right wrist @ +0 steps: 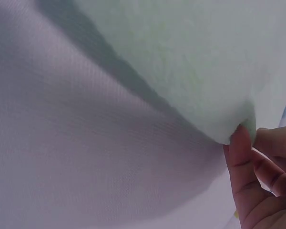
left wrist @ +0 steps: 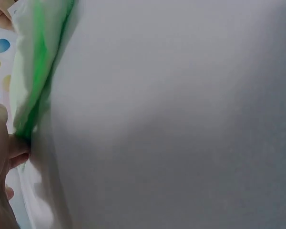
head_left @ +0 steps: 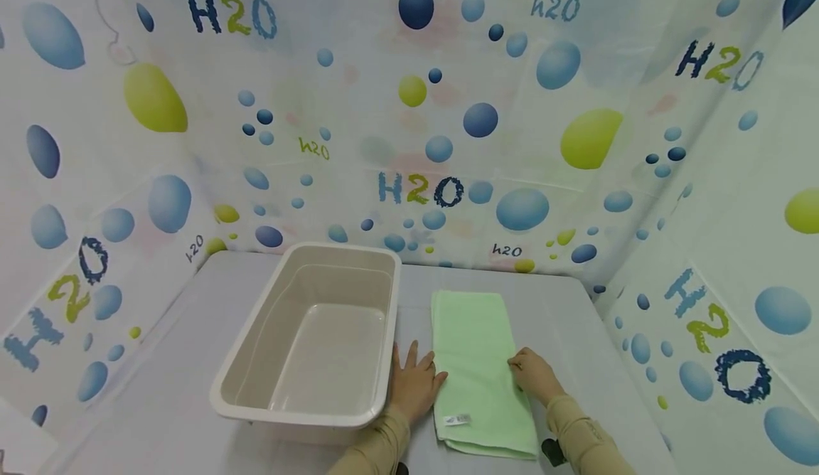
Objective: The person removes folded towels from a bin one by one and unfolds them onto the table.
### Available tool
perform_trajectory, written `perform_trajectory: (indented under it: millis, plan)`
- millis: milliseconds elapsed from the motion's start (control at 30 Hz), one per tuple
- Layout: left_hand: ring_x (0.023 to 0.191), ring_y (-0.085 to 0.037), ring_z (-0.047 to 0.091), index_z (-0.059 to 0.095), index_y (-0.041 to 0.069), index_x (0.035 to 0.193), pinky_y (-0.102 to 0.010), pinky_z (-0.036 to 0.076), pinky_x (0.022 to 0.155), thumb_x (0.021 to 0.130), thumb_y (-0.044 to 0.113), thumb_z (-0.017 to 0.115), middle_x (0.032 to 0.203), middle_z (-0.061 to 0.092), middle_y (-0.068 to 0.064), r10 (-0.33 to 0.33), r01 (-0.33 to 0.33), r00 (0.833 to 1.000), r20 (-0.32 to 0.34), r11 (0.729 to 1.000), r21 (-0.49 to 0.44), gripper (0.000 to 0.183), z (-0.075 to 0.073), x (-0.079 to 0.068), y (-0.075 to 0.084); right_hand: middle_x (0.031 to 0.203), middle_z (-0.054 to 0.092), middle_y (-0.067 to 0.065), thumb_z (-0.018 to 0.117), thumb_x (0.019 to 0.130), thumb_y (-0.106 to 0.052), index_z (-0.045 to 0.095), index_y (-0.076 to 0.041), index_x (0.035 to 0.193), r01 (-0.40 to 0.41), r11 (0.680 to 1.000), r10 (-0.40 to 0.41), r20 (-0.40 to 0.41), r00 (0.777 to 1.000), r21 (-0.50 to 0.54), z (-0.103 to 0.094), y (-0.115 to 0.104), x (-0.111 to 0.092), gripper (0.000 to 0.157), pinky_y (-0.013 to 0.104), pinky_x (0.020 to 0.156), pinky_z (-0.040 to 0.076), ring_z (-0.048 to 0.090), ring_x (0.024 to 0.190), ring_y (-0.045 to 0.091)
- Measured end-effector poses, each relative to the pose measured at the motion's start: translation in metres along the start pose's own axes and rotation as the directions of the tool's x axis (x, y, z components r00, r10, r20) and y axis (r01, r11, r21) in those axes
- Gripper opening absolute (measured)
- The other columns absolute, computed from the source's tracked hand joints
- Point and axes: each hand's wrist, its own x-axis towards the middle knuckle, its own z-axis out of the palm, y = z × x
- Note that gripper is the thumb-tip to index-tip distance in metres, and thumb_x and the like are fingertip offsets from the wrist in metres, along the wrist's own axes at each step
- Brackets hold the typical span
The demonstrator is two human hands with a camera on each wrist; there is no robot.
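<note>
A light green towel (head_left: 476, 361), folded into a long strip with a small white label near its front end, lies on the table. At its right edge my right hand (head_left: 537, 375) pinches the cloth; the right wrist view shows the fingers (right wrist: 243, 157) and thumb on the towel's edge (right wrist: 205, 81), which is lifted a little. My left hand (head_left: 414, 384) rests at the left edge with fingers spread, the thumb touching the towel. In the left wrist view only part of that hand (left wrist: 1, 171) shows, beside the green cloth (left wrist: 31, 71).
A beige plastic basin (head_left: 392, 333) stands just left of my left hand, with nothing seen inside. The table (head_left: 179, 382) has a pale grey cover. Walls of white sheeting (head_left: 358, 98) printed with bubbles and "H2O" enclose the back and both sides.
</note>
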Motion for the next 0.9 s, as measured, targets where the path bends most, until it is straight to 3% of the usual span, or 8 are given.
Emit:
perform_trajectory:
  millis: [133,433,533,633,667,767,867,900]
  plan:
    - [0.132,-0.024,0.043,0.067,0.023,0.114,-0.057,0.027,0.107,0.094,0.048,0.041,0.129,0.059,0.013,-0.014,0.014,0.999,0.033,1.000,0.007,0.041,0.003,0.000,-0.003,0.094,0.061,0.011,0.058,0.087,-0.003,0.069,0.005,0.101,0.007,1.000,-0.007,-0.006,1.000,-0.001,-0.001,-0.004,-0.001,0.019,0.034,0.069,0.052,0.060,0.082,0.022]
    - [0.133,-0.024,0.042,0.060,0.024,0.124,-0.057,0.025,0.109,0.094,0.048,0.041,0.136,0.053,0.012,-0.018,0.017,0.997,0.075,1.000,0.013,0.043,0.007,-0.005,-0.002,0.092,0.060,0.011,0.057,0.088,-0.003,0.068,0.007,0.101,0.024,0.999,-0.025,-0.014,1.000,-0.033,-0.001,-0.009,-0.002,0.019,0.031,0.066,0.050,0.059,0.079,0.020]
    - [0.135,-0.025,0.039,0.054,0.021,0.132,-0.056,0.025,0.109,0.096,0.047,0.038,0.142,0.047,0.009,-0.028,0.035,0.993,0.112,0.998,-0.053,0.048,0.010,-0.008,-0.003,0.090,0.059,0.010,0.058,0.087,-0.004,0.069,0.006,0.100,0.017,0.999,-0.018,-0.024,1.000,-0.042,0.000,-0.010,-0.001,0.019,0.030,0.064,0.049,0.058,0.076,0.018]
    - [0.137,-0.026,0.034,0.046,0.018,0.138,-0.056,0.023,0.110,0.098,0.047,0.029,0.147,0.040,0.009,-0.034,0.048,0.994,0.099,0.990,-0.134,0.052,0.016,-0.014,-0.004,0.085,0.059,0.009,0.059,0.087,-0.006,0.070,0.004,0.096,0.021,0.997,-0.024,-0.032,0.999,-0.080,0.002,-0.011,0.001,0.018,0.028,0.061,0.046,0.053,0.072,0.015]
    - [0.141,-0.027,0.027,0.039,0.021,0.142,-0.057,0.017,0.112,0.099,0.049,0.021,0.151,0.033,0.010,-0.025,0.033,0.998,0.061,0.990,-0.139,0.055,0.026,-0.015,-0.006,0.083,0.058,0.009,0.059,0.087,-0.006,0.071,0.004,0.093,0.030,0.995,-0.033,-0.031,0.999,-0.093,0.002,-0.012,0.001,0.017,0.028,0.060,0.045,0.052,0.070,0.015]
    - [0.143,-0.026,0.020,0.033,0.021,0.145,-0.056,0.012,0.114,0.099,0.050,0.012,0.154,0.027,0.011,-0.021,0.030,0.999,0.048,0.978,-0.207,0.059,0.028,-0.019,-0.007,0.075,0.056,0.008,0.060,0.086,-0.007,0.067,0.003,0.082,0.057,0.991,-0.060,-0.016,0.998,-0.121,0.002,-0.016,0.005,0.013,0.028,0.057,0.041,0.047,0.065,0.015]
    - [0.144,-0.028,0.019,0.033,0.018,0.145,-0.056,0.010,0.114,0.100,0.049,0.016,0.154,0.027,0.008,-0.014,0.037,0.996,0.086,0.962,-0.270,0.058,0.027,-0.018,-0.006,0.071,0.053,0.007,0.061,0.086,-0.007,0.058,-0.001,0.078,0.047,0.995,-0.045,0.025,0.999,-0.085,0.002,-0.021,0.009,0.010,0.028,0.056,0.038,0.044,0.063,0.015]
    - [0.141,-0.029,0.025,0.039,0.015,0.142,-0.055,0.016,0.112,0.100,0.047,0.023,0.152,0.033,0.006,-0.018,0.055,0.992,0.128,0.955,-0.292,0.056,0.018,-0.019,-0.005,0.072,0.052,0.006,0.061,0.086,-0.006,0.056,-0.002,0.079,0.039,0.997,-0.037,0.038,0.999,-0.066,0.003,-0.022,0.011,0.010,0.028,0.056,0.037,0.043,0.063,0.015]
